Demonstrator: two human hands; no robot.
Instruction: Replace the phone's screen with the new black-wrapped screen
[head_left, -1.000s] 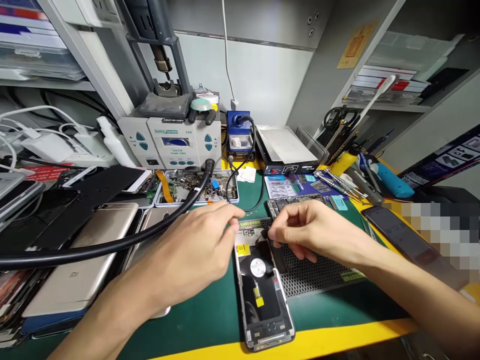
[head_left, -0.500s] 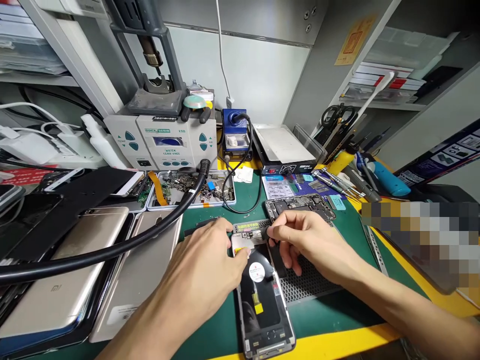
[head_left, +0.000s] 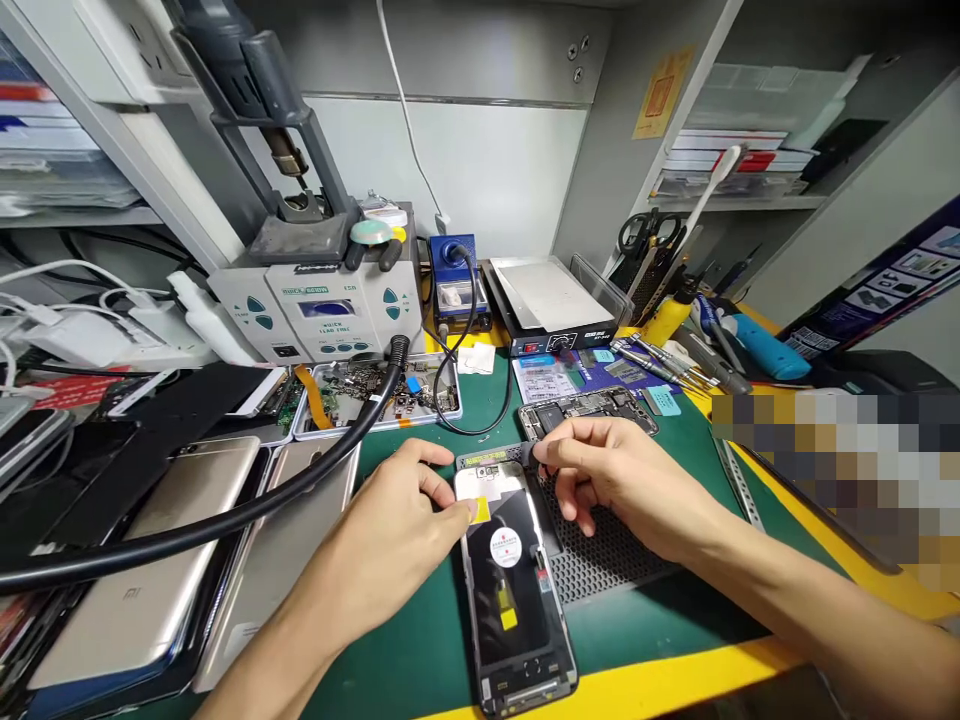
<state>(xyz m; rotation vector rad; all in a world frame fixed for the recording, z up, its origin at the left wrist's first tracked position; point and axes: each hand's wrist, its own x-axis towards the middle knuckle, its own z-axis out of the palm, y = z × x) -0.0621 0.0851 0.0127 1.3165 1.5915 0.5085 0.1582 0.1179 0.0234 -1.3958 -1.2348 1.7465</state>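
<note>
A phone screen assembly [head_left: 517,600] lies back side up on the green mat, with a round white sticker [head_left: 505,547] on it. Near its upper left edge, my left hand [head_left: 420,520] has its thumb at a small yellow tab [head_left: 480,510]; the index and middle fingers are spread apart from the thumb. My right hand [head_left: 592,465] is beyond the upper right corner, thumb and index finger pinched on a small dark item [head_left: 536,453] too small to identify. Behind that hand lies an opened phone body [head_left: 630,408] with its inner parts showing.
A thick black hose [head_left: 300,475] crosses the left side above stacked phones [head_left: 142,570]. A tray of circuit boards [head_left: 367,395], a hot-air station [head_left: 322,310] and a heating plate [head_left: 555,300] stand behind. Tools [head_left: 667,365] lie at the right.
My left hand has moved back and left from the top of the screen assembly, and its fingers have spread. My right hand keeps its pinch. The camera view has shifted slightly.
</note>
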